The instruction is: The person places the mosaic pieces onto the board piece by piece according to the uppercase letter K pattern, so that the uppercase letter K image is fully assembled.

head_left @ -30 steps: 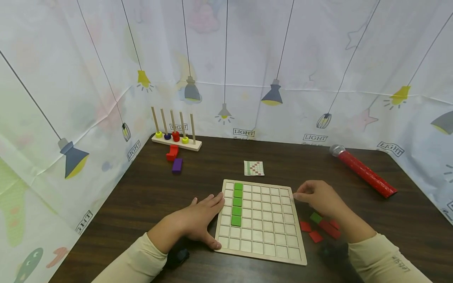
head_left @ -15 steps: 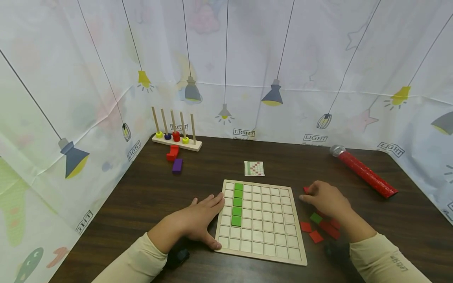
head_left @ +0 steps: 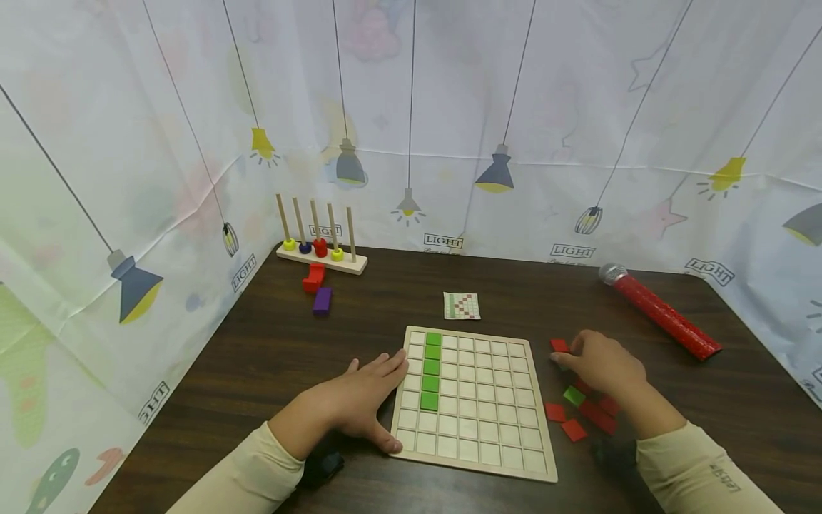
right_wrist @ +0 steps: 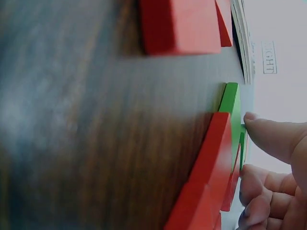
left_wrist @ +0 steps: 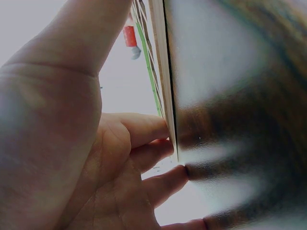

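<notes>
Close around the right hand [head_left: 604,363], small red pieces [head_left: 574,430] and a loose green tile [head_left: 574,396] lie on the dark table [head_left: 385,285]. Its thumb and fingertips are down low. A thin green edge [right_wrist: 242,151] shows between them in the right wrist view, but I cannot tell if they pinch it or are only near it. To do this bit well, it seems best to squeeze just one piece by its sides and lift it straight up, so the others do not get bumped. One red tile [head_left: 559,345] lies right in front of those fingertips, so it could be nudged by mistake. The left hand [head_left: 359,400] grips nothing: its fingers spread out and rest on the left edge of the wooden board [head_left: 486,410]. A soft, steady push there should help stop the board from sliding. The board is just left of the right hand. It is pale and square, marked into lots of little squares. Five bright green tiles [head_left: 431,367] sit in one line just right of the left fingertips, one to a square, starting at the far side. They look flat and neat. Past both hands, a little paper card [head_left: 461,305] has a green stripe and red squares on it.
</notes>
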A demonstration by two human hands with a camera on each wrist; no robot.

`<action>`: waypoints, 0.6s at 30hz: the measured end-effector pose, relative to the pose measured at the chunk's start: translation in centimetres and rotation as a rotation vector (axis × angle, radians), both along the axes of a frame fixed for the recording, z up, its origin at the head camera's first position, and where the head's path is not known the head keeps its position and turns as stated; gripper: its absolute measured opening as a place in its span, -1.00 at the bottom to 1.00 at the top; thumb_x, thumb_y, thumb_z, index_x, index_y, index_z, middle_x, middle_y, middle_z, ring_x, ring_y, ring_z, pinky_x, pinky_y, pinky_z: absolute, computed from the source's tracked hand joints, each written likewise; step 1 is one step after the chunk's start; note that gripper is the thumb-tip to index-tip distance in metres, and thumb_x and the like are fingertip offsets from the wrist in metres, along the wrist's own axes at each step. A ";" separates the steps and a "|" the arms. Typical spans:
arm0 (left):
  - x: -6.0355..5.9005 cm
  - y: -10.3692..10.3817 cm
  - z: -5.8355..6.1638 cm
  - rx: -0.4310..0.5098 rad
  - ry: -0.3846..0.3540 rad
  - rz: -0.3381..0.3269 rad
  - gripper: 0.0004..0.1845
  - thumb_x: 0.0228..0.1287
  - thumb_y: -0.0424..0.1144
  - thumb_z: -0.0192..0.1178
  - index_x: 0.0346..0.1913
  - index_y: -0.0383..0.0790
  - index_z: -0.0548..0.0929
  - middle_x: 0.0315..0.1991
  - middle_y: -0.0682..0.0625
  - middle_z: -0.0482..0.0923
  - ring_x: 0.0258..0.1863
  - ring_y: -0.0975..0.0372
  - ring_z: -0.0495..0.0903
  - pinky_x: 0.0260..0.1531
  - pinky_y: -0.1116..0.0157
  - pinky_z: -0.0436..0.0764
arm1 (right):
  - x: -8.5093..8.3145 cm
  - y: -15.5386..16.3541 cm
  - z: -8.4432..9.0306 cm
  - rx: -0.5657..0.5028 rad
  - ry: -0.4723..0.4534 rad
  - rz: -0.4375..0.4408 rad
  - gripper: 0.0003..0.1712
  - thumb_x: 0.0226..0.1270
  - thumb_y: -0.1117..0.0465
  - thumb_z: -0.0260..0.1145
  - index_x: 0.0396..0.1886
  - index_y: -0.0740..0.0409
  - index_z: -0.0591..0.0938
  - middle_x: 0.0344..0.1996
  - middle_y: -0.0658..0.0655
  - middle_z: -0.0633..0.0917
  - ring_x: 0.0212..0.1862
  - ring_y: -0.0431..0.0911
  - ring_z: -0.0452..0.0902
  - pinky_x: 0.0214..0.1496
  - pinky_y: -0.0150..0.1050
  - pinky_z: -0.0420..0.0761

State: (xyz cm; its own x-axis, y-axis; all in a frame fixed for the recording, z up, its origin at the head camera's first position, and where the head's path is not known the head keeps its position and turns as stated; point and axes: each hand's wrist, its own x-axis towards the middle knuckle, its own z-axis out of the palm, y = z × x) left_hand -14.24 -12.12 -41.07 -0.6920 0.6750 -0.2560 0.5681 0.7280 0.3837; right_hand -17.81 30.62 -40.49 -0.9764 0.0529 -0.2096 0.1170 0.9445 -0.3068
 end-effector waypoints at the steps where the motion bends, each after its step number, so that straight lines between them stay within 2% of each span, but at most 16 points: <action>1: 0.0 0.0 0.0 0.002 0.000 0.000 0.36 -0.04 0.36 0.50 0.66 -0.19 -0.04 0.66 -0.04 -0.25 0.61 0.02 -0.19 0.40 -0.30 -0.05 | 0.0 0.0 0.0 0.002 -0.009 -0.002 -0.31 0.32 -0.28 0.37 -0.06 0.31 0.62 -0.34 0.15 0.66 -0.36 0.02 0.54 -0.38 0.04 0.49; 6: 0.1 0.0 0.1 0.008 -0.004 0.002 0.36 -0.04 0.35 0.50 0.66 -0.19 -0.04 0.66 -0.05 -0.24 0.61 0.02 -0.18 0.40 -0.30 -0.05 | 0.1 -0.1 0.0 0.000 -0.018 0.005 -0.45 0.33 -0.28 0.37 -0.28 0.16 0.66 -0.44 0.07 0.59 -0.40 -0.01 0.49 -0.40 -0.02 0.43; 10: 0.1 0.1 0.2 0.010 -0.007 0.001 0.36 -0.04 0.34 0.51 0.65 -0.20 -0.04 0.66 -0.06 -0.23 0.61 0.01 -0.17 0.40 -0.30 -0.04 | 0.3 -0.3 -0.2 -0.014 0.014 0.012 -0.49 0.29 -0.23 0.43 -0.30 0.14 0.61 -0.45 0.06 0.56 -0.40 -0.01 0.47 -0.42 -0.05 0.41; 18: 0.1 0.1 0.3 -0.001 0.001 0.004 0.36 -0.04 0.35 0.51 0.65 -0.20 -0.04 0.66 -0.05 -0.24 0.61 0.01 -0.17 0.41 -0.29 -0.04 | 1.0 -2.0 -0.3 -0.125 0.200 0.098 -0.65 0.27 0.01 0.52 -0.27 0.15 0.59 -0.40 0.08 0.65 -0.37 -0.02 0.51 -0.40 -0.10 0.45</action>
State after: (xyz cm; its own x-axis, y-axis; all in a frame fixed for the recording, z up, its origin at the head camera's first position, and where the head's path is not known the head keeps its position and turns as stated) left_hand -14.10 -11.99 -40.80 -0.6951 0.6716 -0.2566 0.5652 0.7310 0.3823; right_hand -16.85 28.65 -40.76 -0.9982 -0.0583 -0.0112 -0.0478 0.9016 -0.4300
